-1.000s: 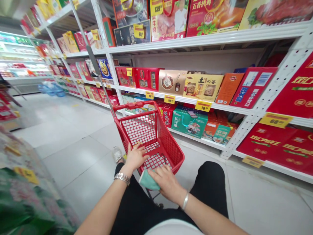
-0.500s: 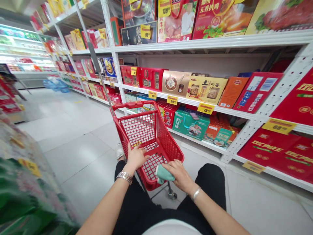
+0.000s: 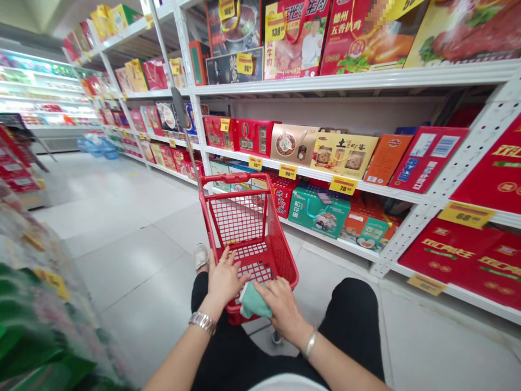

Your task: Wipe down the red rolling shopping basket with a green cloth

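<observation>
Silver link wristband, silver bangle, black trousers

A red shopping cart with gridded walls and base stands upright; a crumpled mint-green cloth with a pale edge is held bunched at the cart's near end, partly hiding it

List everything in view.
cart: one, red, ahead
cloth: one, green, cart's near end
shelves: several, white, beyond cart
boxes: many, mixed, on shelves
price tags: many, yellow, on shelves
pole: one, grey, cart's corner
bundles: several, blue, distant floor
display: one, pale, far left
blurred goods: several, mixed, left edge
floor: one, grey, beneath
shoe: one, white, beside cart
trouser legs: two, black, below
wristbands: two, silver, wrists
left hand: one, bare, over cart
right hand: one, bare, on cloth
</observation>
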`<action>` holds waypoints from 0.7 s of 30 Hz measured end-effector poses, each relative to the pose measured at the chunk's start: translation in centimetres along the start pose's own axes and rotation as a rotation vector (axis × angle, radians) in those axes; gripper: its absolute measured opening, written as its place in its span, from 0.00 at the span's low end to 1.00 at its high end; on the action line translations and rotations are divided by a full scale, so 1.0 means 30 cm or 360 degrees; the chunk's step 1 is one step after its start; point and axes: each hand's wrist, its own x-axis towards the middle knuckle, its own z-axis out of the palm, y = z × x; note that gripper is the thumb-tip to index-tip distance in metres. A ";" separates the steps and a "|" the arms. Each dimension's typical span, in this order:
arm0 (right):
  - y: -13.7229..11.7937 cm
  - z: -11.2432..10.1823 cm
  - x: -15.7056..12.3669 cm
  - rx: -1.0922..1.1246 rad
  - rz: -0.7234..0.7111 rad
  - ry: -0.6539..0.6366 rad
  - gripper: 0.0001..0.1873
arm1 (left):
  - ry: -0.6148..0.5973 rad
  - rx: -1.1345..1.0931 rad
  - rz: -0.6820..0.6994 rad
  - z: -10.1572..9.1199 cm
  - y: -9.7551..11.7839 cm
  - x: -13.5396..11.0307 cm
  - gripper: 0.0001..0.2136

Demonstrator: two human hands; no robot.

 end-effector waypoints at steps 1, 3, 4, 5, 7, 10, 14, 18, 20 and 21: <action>0.006 -0.004 -0.003 0.0004 0.0001 0.0019 0.34 | 0.0034 -0.0010 0.0005 -0.001 0.025 -0.022 0.15; 0.028 -0.016 -0.013 0.0006 -0.0016 0.0045 0.35 | 0.0068 -0.0051 -0.0003 -0.006 0.067 -0.051 0.14; 0.044 -0.023 -0.020 0.0003 -0.0040 0.0054 0.36 | 0.0070 -0.0074 -0.0011 -0.010 0.083 -0.057 0.14; 0.064 -0.033 -0.028 -0.0001 -0.0072 0.0064 0.37 | 0.0065 -0.0092 -0.0021 -0.013 0.096 -0.059 0.14; 0.118 -0.056 -0.046 -0.0005 -0.0127 0.0083 0.39 | 0.0051 -0.0114 -0.0041 -0.017 0.114 -0.052 0.14; 0.214 -0.101 -0.072 0.0010 -0.0147 0.0084 0.38 | 0.0058 -0.0137 -0.0045 -0.017 0.134 -0.037 0.13; 0.299 -0.152 -0.089 0.0056 -0.0127 0.0075 0.34 | 0.0032 -0.0156 -0.0046 -0.015 0.158 -0.026 0.13; 0.261 -0.145 -0.081 0.0046 -0.0040 0.0060 0.35 | 0.0039 -0.0188 -0.0065 -0.010 0.161 -0.020 0.12; 0.199 -0.117 -0.066 0.0026 -0.0034 0.0028 0.37 | 0.0053 -0.0191 -0.0069 -0.005 0.146 -0.018 0.11; 0.162 -0.099 -0.055 0.0018 -0.0047 0.0002 0.38 | 0.0065 -0.0188 -0.0063 -0.002 0.135 -0.017 0.10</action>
